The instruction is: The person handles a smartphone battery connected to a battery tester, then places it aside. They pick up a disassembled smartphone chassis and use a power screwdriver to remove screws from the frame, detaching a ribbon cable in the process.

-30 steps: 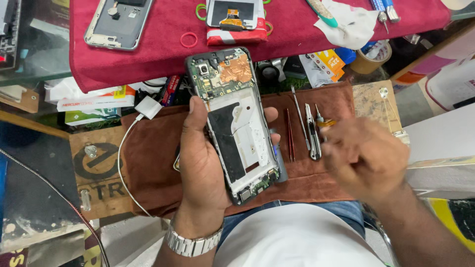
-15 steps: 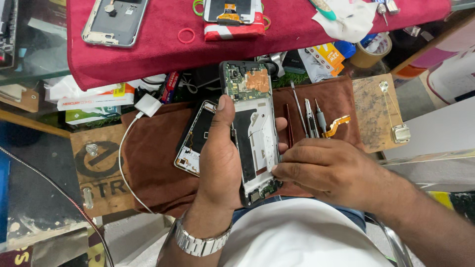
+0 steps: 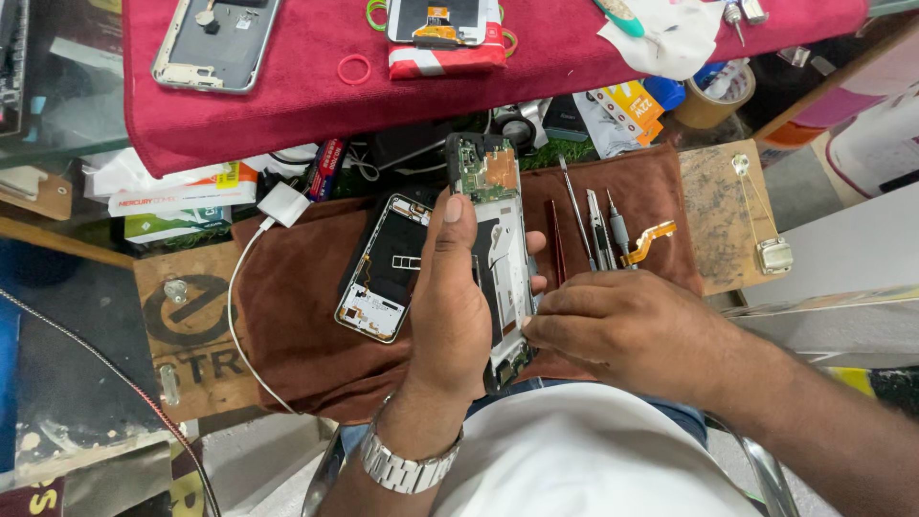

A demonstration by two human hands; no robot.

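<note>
Since a second ago, the right hand (image 3: 622, 325) has been brought from the mat's right side across to the opened phone (image 3: 498, 258), and its fingertips are now pinched at the phone's lower right edge; whether anything small is held between them cannot be told. The phone has been lowered and turned upright over the mat's near edge, and a second phone frame (image 3: 383, 273), hidden a second ago, is now uncovered just left of it. This suggests that work on the phone's lower part is in hand.

The left hand (image 3: 450, 306) is clasped round the phone from behind, thumb laid along its front, with a metal watch (image 3: 407, 464) on the wrist. The phone's green board and copper patch are seen at its far end.

On the brown mat (image 3: 297, 325) the frame lies flat, touching nothing but the cloth. Right of the phone lie a red stick, a screwdriver (image 3: 574, 211), tweezers (image 3: 599, 230) and an orange flex cable (image 3: 651, 241). A white charger plug (image 3: 283, 204) with its cable rests at the mat's far left corner.

Beyond the mat's left edge, flat boxes (image 3: 168, 196) are stacked, white over green, with a printed strip. Past the far edge, an orange-and-white packet (image 3: 622, 107) lies beside a roll of brown tape (image 3: 718, 96). Farthest off, a red cloth (image 3: 536, 57) carries a silver phone back (image 3: 215, 43), a pink ring and a red-and-white striped pack under another part.
</note>
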